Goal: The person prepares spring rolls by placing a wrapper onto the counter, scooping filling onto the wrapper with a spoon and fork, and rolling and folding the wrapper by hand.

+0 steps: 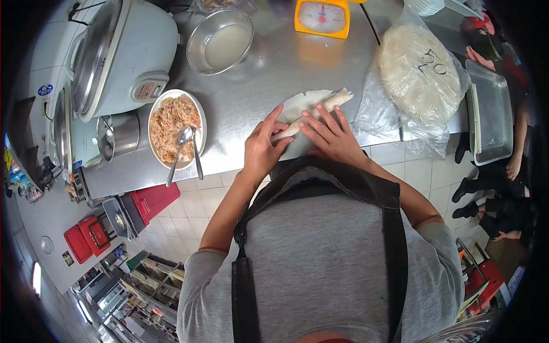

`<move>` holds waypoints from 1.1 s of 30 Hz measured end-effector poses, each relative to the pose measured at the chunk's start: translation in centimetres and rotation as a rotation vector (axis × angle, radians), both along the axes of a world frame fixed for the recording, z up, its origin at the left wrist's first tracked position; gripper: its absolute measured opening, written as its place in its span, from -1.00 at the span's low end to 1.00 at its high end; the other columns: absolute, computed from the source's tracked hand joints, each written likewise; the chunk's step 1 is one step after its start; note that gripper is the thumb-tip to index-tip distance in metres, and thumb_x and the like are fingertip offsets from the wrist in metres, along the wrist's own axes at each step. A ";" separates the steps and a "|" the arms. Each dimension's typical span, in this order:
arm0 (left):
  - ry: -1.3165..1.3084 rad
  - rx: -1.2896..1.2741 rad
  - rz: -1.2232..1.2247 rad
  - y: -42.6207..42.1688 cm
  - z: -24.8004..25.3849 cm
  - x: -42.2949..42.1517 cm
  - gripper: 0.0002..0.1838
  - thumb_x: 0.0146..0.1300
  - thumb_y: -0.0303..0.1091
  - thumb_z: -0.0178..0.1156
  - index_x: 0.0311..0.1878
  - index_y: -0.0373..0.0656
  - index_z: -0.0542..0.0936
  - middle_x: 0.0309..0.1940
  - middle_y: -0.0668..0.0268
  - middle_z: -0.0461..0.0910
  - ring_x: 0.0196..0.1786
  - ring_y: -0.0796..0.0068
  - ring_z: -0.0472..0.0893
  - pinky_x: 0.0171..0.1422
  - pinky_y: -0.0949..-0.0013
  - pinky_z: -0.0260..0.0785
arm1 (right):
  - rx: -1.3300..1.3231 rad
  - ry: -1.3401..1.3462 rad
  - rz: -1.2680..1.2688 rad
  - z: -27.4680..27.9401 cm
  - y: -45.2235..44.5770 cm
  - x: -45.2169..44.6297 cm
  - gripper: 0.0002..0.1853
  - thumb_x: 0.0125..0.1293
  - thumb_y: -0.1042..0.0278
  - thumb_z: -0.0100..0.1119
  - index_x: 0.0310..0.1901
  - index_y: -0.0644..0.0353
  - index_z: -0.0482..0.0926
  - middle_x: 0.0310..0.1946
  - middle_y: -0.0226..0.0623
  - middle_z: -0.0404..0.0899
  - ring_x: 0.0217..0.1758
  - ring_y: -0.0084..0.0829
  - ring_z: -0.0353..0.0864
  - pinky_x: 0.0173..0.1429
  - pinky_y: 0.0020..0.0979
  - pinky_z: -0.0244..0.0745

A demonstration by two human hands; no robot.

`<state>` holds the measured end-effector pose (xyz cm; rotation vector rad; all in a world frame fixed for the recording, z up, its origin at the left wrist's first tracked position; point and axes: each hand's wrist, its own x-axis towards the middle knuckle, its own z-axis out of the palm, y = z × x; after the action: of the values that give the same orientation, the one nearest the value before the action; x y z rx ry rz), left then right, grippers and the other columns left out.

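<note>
A pale spring roll (290, 131) lies slantwise at the counter's near edge, partly covered by my fingers. Its thin wrapper (309, 99) spreads flat beyond it, with a ragged far edge. My left hand (264, 143) curls round the roll's left end, thumb on the near side and index finger stretched upward. Across the roll's middle lies my right hand (333, 137), flat with fingers apart. To the left, a white oval dish (202, 117) holds a chunky orange-brown filling (169, 127), with a spoon (185, 136) and a second utensil handle (198, 162) resting in it.
A metal bowl (197, 48) of whitish liquid stands behind the dish. A yellow scale (346, 28) is at the back. To the right lie a plastic bag of round wrappers (420, 74) and a metal tray (503, 114). Rice cookers (137, 51) line the left; another person's arm (519, 140) appears far right.
</note>
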<state>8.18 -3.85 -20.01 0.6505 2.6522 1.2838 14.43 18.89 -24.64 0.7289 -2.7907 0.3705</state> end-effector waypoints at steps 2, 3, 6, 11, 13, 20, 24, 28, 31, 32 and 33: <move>-0.041 -0.085 -0.057 -0.1 2.7 -1.3 -0.33 0.16 -0.50 0.51 0.38 -0.02 0.60 -0.10 0.23 0.76 -0.06 0.27 0.69 0.04 0.25 0.58 | -0.002 0.007 -0.013 -0.3 -0.2 0.0 0.02 0.10 -0.28 0.40 0.58 -0.09 0.26 0.65 -0.36 0.16 0.72 -0.05 0.08 0.67 0.28 0.00; 0.135 -0.121 -0.067 -0.4 3.3 -2.5 -0.41 0.18 -0.51 0.48 0.32 -0.01 0.64 -0.12 0.24 0.74 -0.06 0.25 0.66 0.05 0.22 0.54 | -0.002 0.012 -0.015 -0.3 -0.3 -0.1 0.03 0.11 -0.30 0.38 0.58 -0.10 0.25 0.65 -0.36 0.16 0.72 -0.05 0.07 0.67 0.30 -0.01; 0.521 -0.253 -0.052 -1.9 5.1 -9.2 -0.60 0.23 -0.53 0.35 0.14 0.03 0.76 -0.15 0.25 0.65 -0.05 0.17 0.57 0.11 0.16 0.42 | 0.001 -0.009 -0.029 -0.2 -0.5 -0.2 0.02 0.13 -0.32 0.37 0.58 -0.09 0.25 0.65 -0.36 0.16 0.72 -0.06 0.06 0.66 0.36 -0.05; 0.614 -0.745 0.031 -3.1 6.1 -21.1 -0.53 0.22 -0.48 0.18 0.12 0.25 0.79 0.02 0.29 0.56 0.13 0.24 0.47 0.21 0.11 0.30 | -0.005 -0.040 -0.044 0.0 -0.9 -0.4 -0.03 0.16 -0.31 0.37 0.56 -0.08 0.29 0.63 -0.37 0.19 0.73 -0.06 0.04 0.64 0.45 -0.11; 0.597 -0.913 0.023 -2.8 4.7 -24.5 -0.47 0.25 -0.47 0.12 0.18 0.34 0.77 0.07 0.30 0.55 0.19 0.24 0.45 0.25 0.08 0.28 | -0.026 -0.046 -0.043 -0.1 -0.8 -0.7 -0.05 0.17 -0.27 0.39 0.56 -0.08 0.30 0.63 -0.37 0.20 0.73 -0.06 0.03 0.64 0.46 -0.14; 0.355 -1.057 -0.130 -3.5 4.2 -25.8 -0.43 0.21 -0.54 0.02 0.06 0.37 0.81 0.07 0.26 0.54 0.20 0.16 0.45 0.35 0.06 0.24 | -0.076 -0.047 -0.041 0.0 -0.8 -0.8 -0.09 0.18 -0.19 0.43 0.54 -0.08 0.33 0.61 -0.39 0.23 0.73 -0.08 0.04 0.65 0.47 -0.19; 0.229 -0.698 -0.110 -3.7 9.7 -22.7 -0.43 0.11 -0.67 -0.01 -0.12 0.23 0.85 0.01 0.24 0.54 0.16 0.15 0.43 0.39 0.15 0.21 | -0.063 -0.001 -0.040 -0.5 -0.8 -0.8 -0.12 0.20 -0.18 0.41 0.52 -0.09 0.36 0.60 -0.42 0.24 0.70 -0.10 0.11 0.63 0.47 -0.11; 0.219 -0.363 -0.392 -1.0 11.3 -16.9 -0.45 0.06 -0.70 0.04 -0.14 0.17 0.85 0.01 0.27 0.55 0.11 0.16 0.43 0.29 0.18 0.24 | -0.094 -0.014 -0.036 -0.1 -0.7 -0.8 -0.12 0.17 -0.13 0.44 0.52 -0.09 0.36 0.60 -0.42 0.25 0.70 -0.10 0.11 0.64 0.47 -0.14; 0.357 -0.449 -0.611 2.2 7.3 -11.4 -0.47 0.17 -0.60 0.14 0.10 0.20 0.79 -0.07 0.29 0.51 0.06 0.22 0.46 0.17 0.24 0.27 | -0.104 -0.029 -0.033 -0.1 -0.7 -0.8 -0.11 0.17 -0.11 0.46 0.53 -0.10 0.34 0.61 -0.42 0.24 0.71 -0.09 0.08 0.66 0.46 -0.22; 0.409 -0.511 -0.628 2.3 5.7 -10.3 -0.44 0.22 -0.56 0.13 0.22 0.25 0.72 -0.09 0.29 0.49 0.03 0.23 0.46 0.18 0.25 0.27 | -0.103 -0.029 -0.036 -0.2 -0.8 -0.8 -0.10 0.17 -0.10 0.46 0.54 -0.10 0.34 0.61 -0.42 0.24 0.71 -0.09 0.08 0.66 0.46 -0.22; 0.460 -0.571 -0.643 2.2 4.0 -9.1 -0.39 0.27 -0.52 0.12 0.33 0.31 0.65 -0.11 0.30 0.47 0.01 0.24 0.46 0.18 0.25 0.27 | -0.101 -0.031 -0.037 -0.2 -0.8 -0.7 -0.10 0.17 -0.10 0.46 0.54 -0.10 0.34 0.61 -0.42 0.24 0.71 -0.10 0.07 0.66 0.46 -0.22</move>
<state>-0.95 -1.61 -15.99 1.6373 2.5522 0.2058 13.71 18.13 -24.87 0.6536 -2.7861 0.5157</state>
